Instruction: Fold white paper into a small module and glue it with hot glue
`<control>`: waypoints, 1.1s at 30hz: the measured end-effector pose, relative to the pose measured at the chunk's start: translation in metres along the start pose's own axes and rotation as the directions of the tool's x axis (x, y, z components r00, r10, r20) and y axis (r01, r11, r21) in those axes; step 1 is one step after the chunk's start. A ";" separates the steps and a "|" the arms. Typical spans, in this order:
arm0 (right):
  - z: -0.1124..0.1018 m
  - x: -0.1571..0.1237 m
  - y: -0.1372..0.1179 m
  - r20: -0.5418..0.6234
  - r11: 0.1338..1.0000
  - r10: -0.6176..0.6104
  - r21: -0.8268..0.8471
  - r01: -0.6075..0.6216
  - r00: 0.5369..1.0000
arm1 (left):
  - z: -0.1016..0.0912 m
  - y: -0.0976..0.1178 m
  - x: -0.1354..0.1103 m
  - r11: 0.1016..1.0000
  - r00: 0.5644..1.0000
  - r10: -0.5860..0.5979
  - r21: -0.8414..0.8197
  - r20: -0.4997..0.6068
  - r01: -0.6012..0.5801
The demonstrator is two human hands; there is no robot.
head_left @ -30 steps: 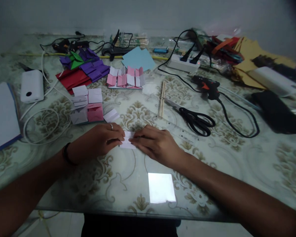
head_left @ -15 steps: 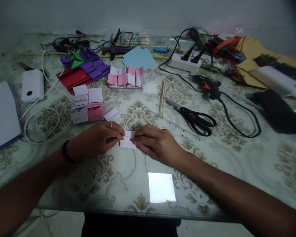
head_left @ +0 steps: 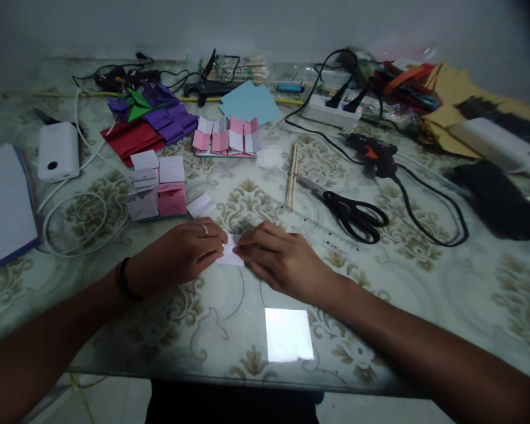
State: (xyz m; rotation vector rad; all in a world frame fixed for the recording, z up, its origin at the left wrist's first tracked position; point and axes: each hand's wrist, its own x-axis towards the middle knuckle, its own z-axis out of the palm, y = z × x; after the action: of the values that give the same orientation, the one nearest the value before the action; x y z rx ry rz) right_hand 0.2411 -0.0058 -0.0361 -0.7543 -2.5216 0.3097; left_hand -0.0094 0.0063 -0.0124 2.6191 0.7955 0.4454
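Observation:
A small white piece of folded paper (head_left: 232, 254) lies on the patterned table between my two hands. The bent fingers of my left hand (head_left: 194, 247), which wears a ring, are closed on its left side. From the right, my right hand (head_left: 280, 254) pinches its other edge, with fingertips close to the left ones. Part of the paper is hidden under the fingers. Just behind my left hand lies another folded white paper (head_left: 201, 205). Beside it stand pink and white folded papers (head_left: 171, 200) grouped in a block.
Black-handled scissors (head_left: 353, 215) lie right of my hands, by thin wooden sticks (head_left: 292, 176) and a clear ruler (head_left: 309, 224). A glue gun (head_left: 375, 154) with a looping cord rests farther right. A white power bank (head_left: 58, 152) and cable are at left. A power strip (head_left: 331, 112) stands behind.
My left hand has shifted slightly right and now covers more of the white paper's left side. My right hand has stayed nearly in place.

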 end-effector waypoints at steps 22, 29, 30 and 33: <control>-0.006 -0.040 -0.019 0.160 0.987 0.043 -0.159 -0.017 0.986 | -0.007 0.016 -0.039 0.966 0.985 -0.114 0.245 0.131 0.079; -0.018 -0.034 -0.015 0.156 0.991 0.100 0.073 -0.113 0.983 | -0.005 0.017 -0.029 0.976 0.990 -0.141 0.169 0.010 0.137; -0.021 -0.030 -0.014 0.137 0.977 0.128 0.154 -0.149 0.982 | -0.006 0.019 -0.025 0.976 0.989 -0.143 0.162 -0.019 0.144; -0.027 -0.015 -0.014 0.104 0.910 0.291 0.277 -0.309 0.951 | -0.006 0.024 -0.008 0.981 0.989 -0.149 0.127 0.012 0.146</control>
State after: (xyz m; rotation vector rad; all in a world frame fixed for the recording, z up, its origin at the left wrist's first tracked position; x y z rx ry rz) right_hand 0.2589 -0.0238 -0.0141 -1.0233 -2.3348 0.8014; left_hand -0.0066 -0.0150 0.0017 2.6493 1.0332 0.3346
